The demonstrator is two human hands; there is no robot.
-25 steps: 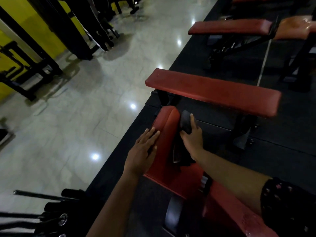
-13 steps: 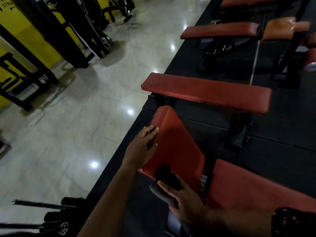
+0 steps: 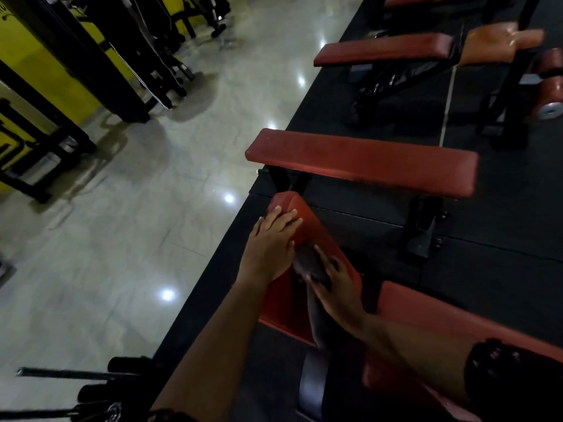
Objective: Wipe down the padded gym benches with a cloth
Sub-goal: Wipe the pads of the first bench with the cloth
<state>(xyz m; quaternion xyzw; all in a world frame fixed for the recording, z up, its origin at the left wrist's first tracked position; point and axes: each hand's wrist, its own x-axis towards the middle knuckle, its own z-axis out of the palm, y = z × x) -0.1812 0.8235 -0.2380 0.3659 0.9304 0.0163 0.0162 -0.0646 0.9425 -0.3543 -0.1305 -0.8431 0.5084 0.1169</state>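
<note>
Near bench, tilted pad (image 3: 318, 228): firm vinyl over foam, slick, gives a little under pressure; frame is heavy and won't shift.

Left hand (image 3: 269, 248) lies flat, fingers straight, on the pad's left edge near its far end, bracing.

Right hand (image 3: 338, 287) is bunched round the cloth (image 3: 307, 264), pressing it mid-pad; a tail hangs toward the near end.

Cloth is soft, light and limp, so it's best held wadded in the palm. It will likely glide easily.

Flat bench (image 3: 365, 159) farther off is untouched.

Head-worn camera looks steeply down, close over the bench (image 3: 320, 226).
</note>
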